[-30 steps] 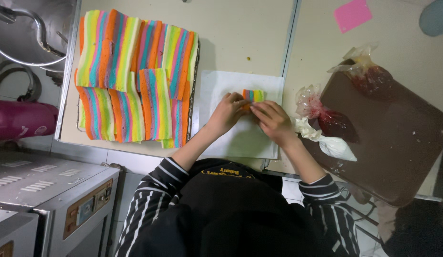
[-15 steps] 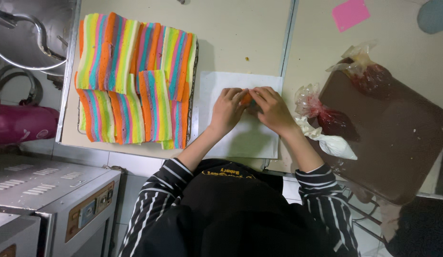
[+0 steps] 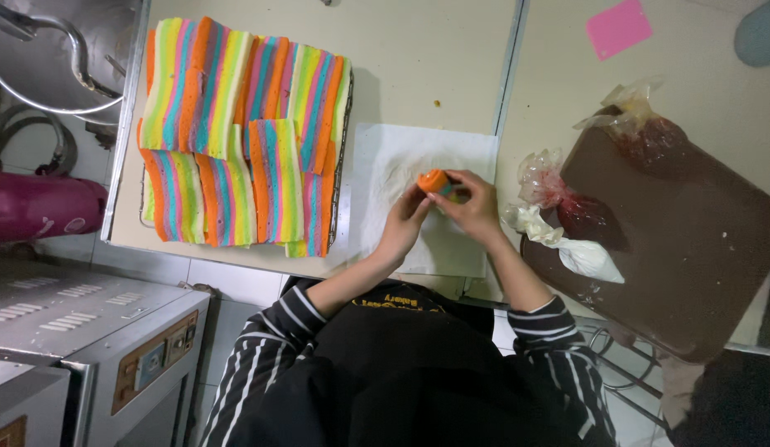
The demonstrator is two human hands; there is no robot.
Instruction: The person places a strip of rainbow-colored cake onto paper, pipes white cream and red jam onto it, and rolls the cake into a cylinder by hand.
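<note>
a bakery kitchen: rainbow cake sheets (image 3: 240,136), piping bags (image 3: 567,248), steel mixer bowl (image 3: 54,58).

Small rolled rainbow-striped cake piece (image 3: 435,181), orange outside, on white paper sheet (image 3: 385,165), between both hands.

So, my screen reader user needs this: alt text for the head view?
Both hands, left hand and right hand, grip a small rolled rainbow cake piece over white paper. Striped rainbow cake sheets lie beside it, piping bags on a brown tray opposite.
</note>
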